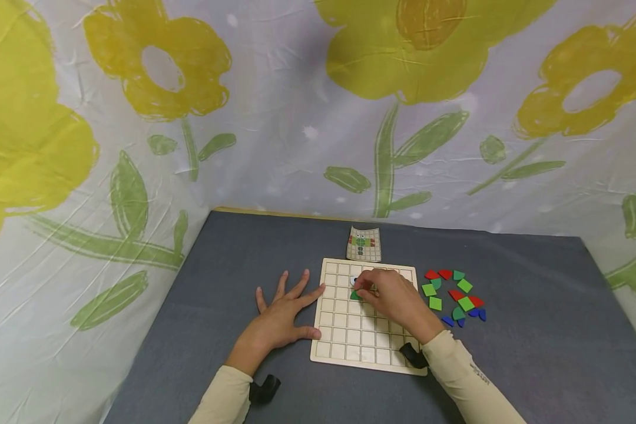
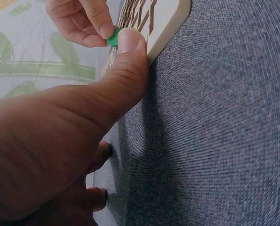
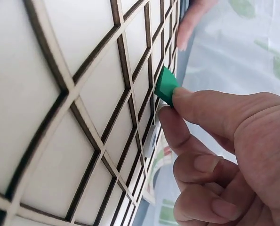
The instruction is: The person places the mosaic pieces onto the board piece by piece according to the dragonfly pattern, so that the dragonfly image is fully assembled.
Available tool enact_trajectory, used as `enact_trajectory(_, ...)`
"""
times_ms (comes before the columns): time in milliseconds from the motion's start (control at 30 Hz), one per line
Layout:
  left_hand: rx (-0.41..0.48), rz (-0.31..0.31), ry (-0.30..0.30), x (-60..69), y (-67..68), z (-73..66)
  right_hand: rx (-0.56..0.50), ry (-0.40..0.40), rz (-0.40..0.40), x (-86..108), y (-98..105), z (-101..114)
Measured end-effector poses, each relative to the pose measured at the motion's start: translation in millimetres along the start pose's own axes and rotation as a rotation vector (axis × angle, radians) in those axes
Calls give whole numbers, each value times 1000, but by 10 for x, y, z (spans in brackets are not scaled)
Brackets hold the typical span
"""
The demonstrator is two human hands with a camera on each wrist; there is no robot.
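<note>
Over the upper part of the pale wooden grid board, my right hand pinches a green quarter-round tile between thumb and fingertip. In the right wrist view the tile is tilted at the grid; whether it touches the board I cannot tell. A whitish tile with a black dot lies in a cell beside the right fingers, partly hidden. My left hand is spread at the board's left side, its thumb and index finger touching that edge. In the left wrist view the thumb presses the board's rim.
Right of the board lie loose tiles: red, light green squares, dark green quarter-rounds and blue ones. A small pattern card stands behind the board. Grey cloth covers the table; a flowered curtain hangs behind.
</note>
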State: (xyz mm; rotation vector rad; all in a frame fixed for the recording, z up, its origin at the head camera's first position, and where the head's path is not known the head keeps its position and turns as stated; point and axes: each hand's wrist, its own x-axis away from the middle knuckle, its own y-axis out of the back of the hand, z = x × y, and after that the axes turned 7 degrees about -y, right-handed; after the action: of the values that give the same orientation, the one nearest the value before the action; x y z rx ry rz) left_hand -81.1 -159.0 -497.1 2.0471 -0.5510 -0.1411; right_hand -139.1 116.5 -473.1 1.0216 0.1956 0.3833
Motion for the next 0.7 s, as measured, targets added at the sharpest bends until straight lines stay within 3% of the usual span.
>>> enact_trajectory(433,1,-8,-6,19,18,-18,-17,-7,13,-8,-38,-12)
enact_trajectory(700,1,2,-4,17,21,-16,57,25,-35,3,-69,-2)
